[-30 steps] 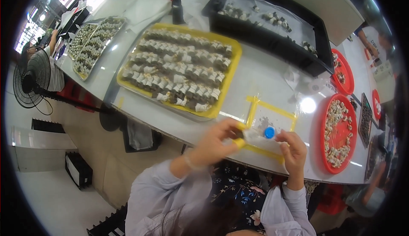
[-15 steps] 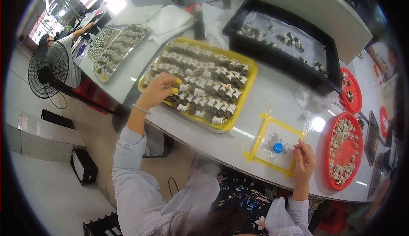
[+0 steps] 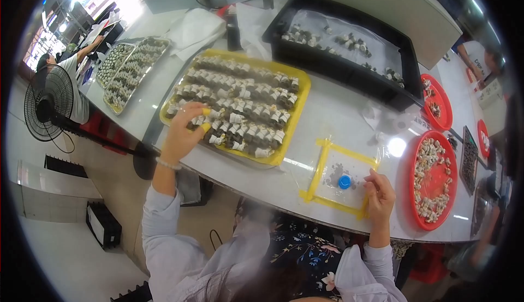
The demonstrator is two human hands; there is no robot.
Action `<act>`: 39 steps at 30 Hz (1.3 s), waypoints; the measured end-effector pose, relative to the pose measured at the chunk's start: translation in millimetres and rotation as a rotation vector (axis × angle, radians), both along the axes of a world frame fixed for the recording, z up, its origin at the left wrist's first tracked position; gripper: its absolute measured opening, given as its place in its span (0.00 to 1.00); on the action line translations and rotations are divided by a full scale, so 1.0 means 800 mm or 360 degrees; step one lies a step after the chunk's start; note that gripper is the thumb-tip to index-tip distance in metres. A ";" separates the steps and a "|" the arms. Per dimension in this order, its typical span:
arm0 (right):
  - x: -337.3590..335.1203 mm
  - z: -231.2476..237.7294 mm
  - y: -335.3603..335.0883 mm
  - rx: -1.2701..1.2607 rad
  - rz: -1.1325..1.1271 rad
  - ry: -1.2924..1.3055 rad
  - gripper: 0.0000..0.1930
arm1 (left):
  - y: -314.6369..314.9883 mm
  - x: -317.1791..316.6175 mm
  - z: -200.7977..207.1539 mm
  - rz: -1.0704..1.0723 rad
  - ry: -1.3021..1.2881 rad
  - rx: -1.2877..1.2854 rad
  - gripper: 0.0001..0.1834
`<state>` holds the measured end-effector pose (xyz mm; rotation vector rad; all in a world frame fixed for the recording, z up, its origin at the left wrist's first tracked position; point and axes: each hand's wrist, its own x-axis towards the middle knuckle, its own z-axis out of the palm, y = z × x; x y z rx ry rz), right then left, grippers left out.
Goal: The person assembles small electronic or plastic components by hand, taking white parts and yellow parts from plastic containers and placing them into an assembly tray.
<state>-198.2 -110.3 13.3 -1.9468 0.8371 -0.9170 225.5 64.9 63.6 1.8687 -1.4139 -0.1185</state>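
Note:
My left hand [image 3: 188, 130], with yellow covers on thumb and forefinger, hovers at the near left of a yellow-rimmed tray [image 3: 296, 116]. Its thumb and forefinger are apart with nothing visible between them. Rows of small dark pieces wrapped in white bands [image 3: 254, 133] fill the tray. Beside a square marked out in yellow tape [image 3: 316, 171], my right hand [image 3: 380, 195] is closed, thumb against curled fingers; whatever it may hold cannot be made out. Inside the square lies a round blue cap [image 3: 344, 182] next to a greyish wet-looking patch.
A red round tray [image 3: 413, 193] of small whitish pieces stands right of my right hand. Behind is a deep black bin [image 3: 338, 56] lined with white sheet. Further trays [image 3: 134, 73] lie far left, near a black fan [image 3: 49, 103]. Other people work at both far sides.
The view has shifted, so the table appears further left. My left hand has drawn nearer to me over the tray, thumb and forefinger spreading wider. My right hand stays beside the taped square.

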 end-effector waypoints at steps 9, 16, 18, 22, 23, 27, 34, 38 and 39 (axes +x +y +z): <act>0.010 0.007 0.003 -0.0057 -0.0012 0.0045 0.16 | -0.036 0.004 0.005 -0.0002 -0.0032 0.0155 0.15; 0.000 0.001 0.004 0.0018 -0.0017 0.0071 0.18 | -0.113 0.021 0.013 -0.0312 -0.0344 0.0300 0.16; 0.000 0.002 0.004 0.0030 -0.0036 0.0059 0.18 | -0.124 0.028 0.012 -0.0370 -0.0348 0.0376 0.15; -0.001 0.000 0.002 0.0014 -0.0009 0.0054 0.18 | -0.130 0.024 0.020 -0.0334 -0.0196 0.0517 0.13; -0.001 0.001 0.001 0.0019 -0.0021 0.0061 0.18 | -0.131 0.023 0.022 -0.0267 -0.0117 0.0576 0.13; -0.001 0.002 0.000 -0.0016 0.0012 0.0061 0.17 | -0.129 0.026 0.045 -0.0186 0.0314 0.0716 0.15; 0.006 0.011 0.000 -0.0055 -0.0009 0.0128 0.18 | -0.179 -0.086 0.026 -0.0793 0.0261 0.0266 0.11; 0.002 0.004 0.001 -0.0099 0.0025 0.0090 0.18 | -0.211 -0.141 -0.015 -0.1040 -0.0284 0.0244 0.08; -0.002 0.003 0.002 -0.0085 -0.0004 0.0099 0.18 | -0.215 -0.149 -0.022 -0.1009 -0.0292 0.0249 0.08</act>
